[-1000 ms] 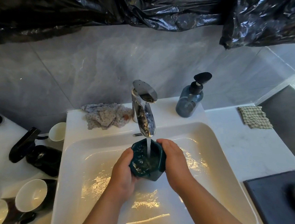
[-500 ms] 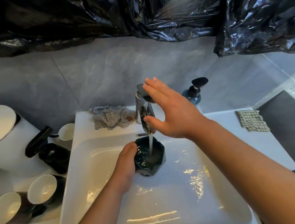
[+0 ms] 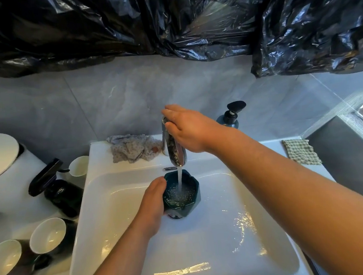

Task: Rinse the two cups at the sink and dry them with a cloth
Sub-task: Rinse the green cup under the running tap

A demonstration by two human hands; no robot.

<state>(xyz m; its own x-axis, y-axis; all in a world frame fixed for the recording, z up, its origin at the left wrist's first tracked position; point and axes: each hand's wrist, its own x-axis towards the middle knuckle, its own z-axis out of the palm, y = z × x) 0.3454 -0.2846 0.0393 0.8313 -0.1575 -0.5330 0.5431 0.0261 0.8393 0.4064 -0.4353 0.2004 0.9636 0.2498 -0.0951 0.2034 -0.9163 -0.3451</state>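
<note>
Facing mouth-up, the cup (image 3: 195, 202) stands in left hand (image 3: 152, 203).

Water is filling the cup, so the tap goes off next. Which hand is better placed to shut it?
Right: the right hand grips the top of the faucet, while the left hand holds the cup under the stream.

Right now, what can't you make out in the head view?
Head view only:
- Faucet: lever under the right grip; pinched or just pressed, cannot tell.
- Green cup: left wall covered by the left grip; bubbling water hides its bottom.
- Soap bottle: body behind the right forearm.
- Leftmost mug: cut off by the frame edge.
</note>
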